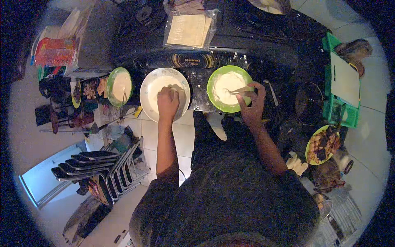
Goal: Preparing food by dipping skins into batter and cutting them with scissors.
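My left hand [168, 102] is closed over a white patterned bowl [149, 106] that holds a pale substance; a small pale piece shows at its fingers. To the right, my right hand [253, 103] grips a fork [236, 92] by its handle. The fork's tines rest in the white powder or batter [227, 83] inside a lime-green bowl [213, 100]. Another green bowl [130, 92] with pale liquid and a utensil in it stands left of the patterned bowl.
Pale square sheets in a plastic bag [186, 30] lie on the dark gas stove [148, 55]. A pot [282, 7] stands at the back right. On the right are a green crate [328, 109] with a white board [345, 80], and a plate of browned food [322, 145]. Stacked chairs [92, 163] stand lower left.
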Demonstrator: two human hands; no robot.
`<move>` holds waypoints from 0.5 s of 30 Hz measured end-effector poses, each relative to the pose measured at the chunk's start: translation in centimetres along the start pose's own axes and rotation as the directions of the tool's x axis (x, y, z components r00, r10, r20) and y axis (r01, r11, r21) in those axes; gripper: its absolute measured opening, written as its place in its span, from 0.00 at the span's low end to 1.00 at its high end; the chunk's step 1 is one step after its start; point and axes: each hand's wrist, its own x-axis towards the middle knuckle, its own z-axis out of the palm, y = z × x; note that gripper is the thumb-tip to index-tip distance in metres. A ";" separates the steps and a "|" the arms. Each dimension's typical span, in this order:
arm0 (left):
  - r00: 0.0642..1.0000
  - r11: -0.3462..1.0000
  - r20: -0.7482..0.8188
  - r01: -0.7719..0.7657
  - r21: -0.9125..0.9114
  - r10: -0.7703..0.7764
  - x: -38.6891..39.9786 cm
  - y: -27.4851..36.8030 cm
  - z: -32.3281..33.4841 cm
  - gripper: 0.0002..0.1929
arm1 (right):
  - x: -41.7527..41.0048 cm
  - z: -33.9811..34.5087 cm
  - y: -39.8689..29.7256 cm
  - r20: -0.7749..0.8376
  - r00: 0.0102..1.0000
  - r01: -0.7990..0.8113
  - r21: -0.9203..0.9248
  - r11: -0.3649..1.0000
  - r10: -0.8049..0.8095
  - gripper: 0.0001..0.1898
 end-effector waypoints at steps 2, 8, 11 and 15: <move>1.000 0.992 0.000 0.006 0.126 -0.006 0.2 -0.7 0.5 0.14 | -0.1 0.3 -0.4 -0.040 0.998 -0.057 0.013 0.998 0.058 0.09; 0.988 0.958 -0.040 -0.134 0.255 0.149 -0.7 6.2 -0.5 0.32 | -0.4 0.6 -0.3 -0.064 0.994 -0.087 0.067 0.994 0.091 0.08; 0.967 0.863 0.021 -0.218 -0.456 0.256 -2.2 9.5 2.3 0.38 | -0.5 1.1 -0.6 -0.118 0.987 -0.087 0.143 0.986 0.105 0.07; 0.978 0.671 0.142 0.002 -0.742 0.153 -3.0 11.9 4.1 0.54 | -0.8 1.2 -0.2 -0.157 0.979 -0.121 0.073 0.990 0.131 0.07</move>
